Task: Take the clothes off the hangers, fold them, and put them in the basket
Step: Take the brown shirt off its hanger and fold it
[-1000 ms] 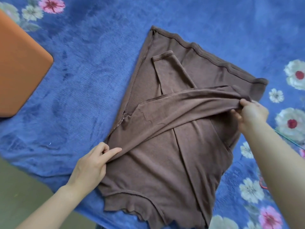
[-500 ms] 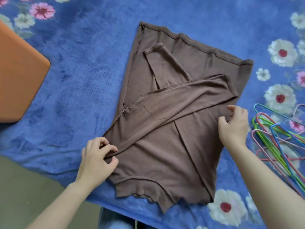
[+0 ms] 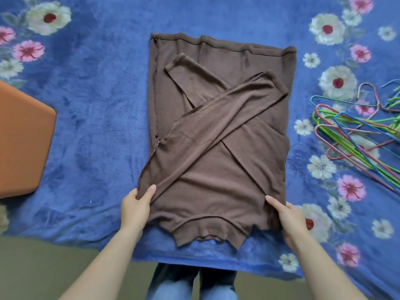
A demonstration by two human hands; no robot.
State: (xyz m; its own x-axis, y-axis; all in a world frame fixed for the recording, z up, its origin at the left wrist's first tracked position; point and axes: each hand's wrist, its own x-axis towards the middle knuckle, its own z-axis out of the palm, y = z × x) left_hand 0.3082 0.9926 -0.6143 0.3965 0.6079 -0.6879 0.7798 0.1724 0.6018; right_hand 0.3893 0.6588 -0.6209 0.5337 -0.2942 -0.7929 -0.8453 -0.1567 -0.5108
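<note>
Mid-fold: left hand (image 3: 135, 210) and right hand (image 3: 290, 217) each pinch a near corner of brown top (image 3: 216, 169) — next, probably carry both corners to the hem beyond the grips.

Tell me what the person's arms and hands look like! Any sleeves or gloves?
The left arm and right arm are bare, with no sleeves showing. The left hand and right hand wear no gloves, and I see no rings, watch or bracelet. The thumbnails look short and unpainted. Below them are blue jeans.
</note>
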